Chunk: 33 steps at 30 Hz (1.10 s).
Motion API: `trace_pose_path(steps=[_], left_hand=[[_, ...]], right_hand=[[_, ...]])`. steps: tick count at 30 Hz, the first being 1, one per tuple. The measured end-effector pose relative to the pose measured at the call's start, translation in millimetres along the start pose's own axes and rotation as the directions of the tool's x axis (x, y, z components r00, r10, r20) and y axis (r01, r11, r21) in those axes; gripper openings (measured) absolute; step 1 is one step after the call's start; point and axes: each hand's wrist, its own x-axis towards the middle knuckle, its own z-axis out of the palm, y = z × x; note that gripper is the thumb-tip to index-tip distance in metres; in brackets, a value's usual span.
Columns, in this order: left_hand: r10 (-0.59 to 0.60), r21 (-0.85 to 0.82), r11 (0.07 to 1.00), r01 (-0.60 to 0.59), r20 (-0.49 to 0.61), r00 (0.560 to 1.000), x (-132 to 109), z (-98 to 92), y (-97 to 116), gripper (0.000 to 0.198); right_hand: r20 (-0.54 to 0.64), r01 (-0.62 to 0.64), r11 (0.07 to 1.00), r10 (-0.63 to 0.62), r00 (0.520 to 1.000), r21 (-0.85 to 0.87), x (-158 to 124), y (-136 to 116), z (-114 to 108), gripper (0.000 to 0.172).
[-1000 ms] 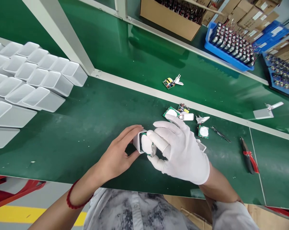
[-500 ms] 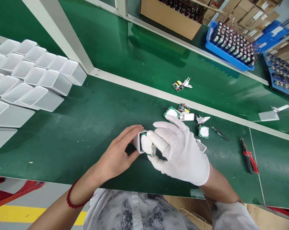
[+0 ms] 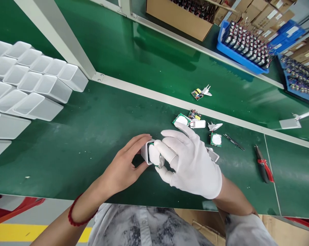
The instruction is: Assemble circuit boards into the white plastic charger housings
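My bare left hand (image 3: 123,167) grips a small white plastic housing (image 3: 145,152) just above the green mat. My white-gloved right hand (image 3: 192,164) pinches a green circuit board with a white pad (image 3: 154,155) at the housing's open end, thumb and forefinger closed on it. Part of the board sits inside the housing. Both hands meet at the table's front middle.
Loose boards, white covers and plug pieces (image 3: 195,122) lie just beyond my right hand, with tweezers (image 3: 233,142) and red-handled cutters (image 3: 265,167) to the right. Rows of white housings (image 3: 28,89) fill the left. A blue tray of parts (image 3: 243,44) and a cardboard box (image 3: 180,17) stand behind the rail.
My hands hold nearly the same pose. The small board with plug on the far belt has drifted to the right, and the view has shifted slightly.
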Motion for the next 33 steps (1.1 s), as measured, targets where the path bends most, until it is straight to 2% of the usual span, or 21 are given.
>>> trace_pose_path(steps=[12, 17, 19, 23, 25, 26, 27, 28, 29, 30, 31, 32, 33], left_hand=[[-0.010, -0.014, 1.000, 0.010, 0.003, 1.000, 0, 0.8, 1, 0.051], [0.010, 0.003, 1.000, -0.010, 0.009, 1.000, 0, 1.4, 4, 0.050], [0.004, -0.016, 1.000, -0.004, 0.015, 1.000, 1, 2.7, 3, 0.051], [-0.047, -0.161, 0.985, 0.053, 0.042, 0.998, 1, 7.2, -2, 0.045], [-0.117, -0.336, 0.932, 0.139, 0.087, 0.989, -1, 9.3, -7, 0.045], [-0.152, -0.438, 0.878, 0.194, 0.131, 0.980, -3, 10.0, -9, 0.047], [-0.176, -0.532, 0.810, 0.245, 0.178, 0.968, -5, 10.5, -11, 0.049], [-0.190, -0.609, 0.740, 0.285, 0.216, 0.958, -7, 10.7, -11, 0.051], [-0.198, -0.667, 0.679, 0.306, 0.235, 0.952, -10, 10.6, -11, 0.054], [-0.205, -0.708, 0.634, 0.310, 0.233, 0.951, -12, 10.3, -10, 0.057], [-0.213, -0.737, 0.605, 0.301, 0.215, 0.953, -15, 10.0, -9, 0.060], [-0.223, -0.758, 0.586, 0.286, 0.188, 0.957, -17, 9.5, -7, 0.062], [-0.235, -0.776, 0.570, 0.270, 0.161, 0.959, -18, 9.1, -5, 0.064]], right_hand=[[0.035, -0.017, 1.000, 0.016, 0.999, 0.013, -1, 0, 0, 0.027], [0.061, -0.018, 1.000, 0.018, 0.998, 0.000, 0, 0, 3, 0.022], [0.088, -0.015, 1.000, 0.017, 0.996, -0.017, 2, -3, 5, 0.027], [0.140, 0.030, 0.999, -0.036, 0.990, 0.043, 1, -1, 0, 0.062], [0.024, -0.027, 0.994, 0.025, 0.999, 0.103, -3, 18, -8, 0.068], [-0.078, -0.125, 0.986, 0.134, 0.988, 0.106, -5, 34, -12, 0.064], [-0.174, -0.274, 0.957, 0.287, 0.942, 0.097, -7, 54, -16, 0.057], [-0.284, -0.461, 0.885, 0.461, 0.841, 0.072, -9, 79, -19, 0.049], [-0.328, -0.646, 0.763, 0.620, 0.712, 0.040, -12, 106, -21, 0.047], [-0.275, -0.784, 0.621, 0.751, 0.600, -0.015, -14, 135, -21, 0.054], [-0.243, -0.837, 0.546, 0.807, 0.538, -0.039, -17, 163, -20, 0.062], [-0.209, -0.862, 0.504, 0.839, 0.503, -0.051, -21, 189, -17, 0.066], [-0.160, -0.873, 0.485, 0.859, 0.487, -0.056, -24, 210, -13, 0.065]])
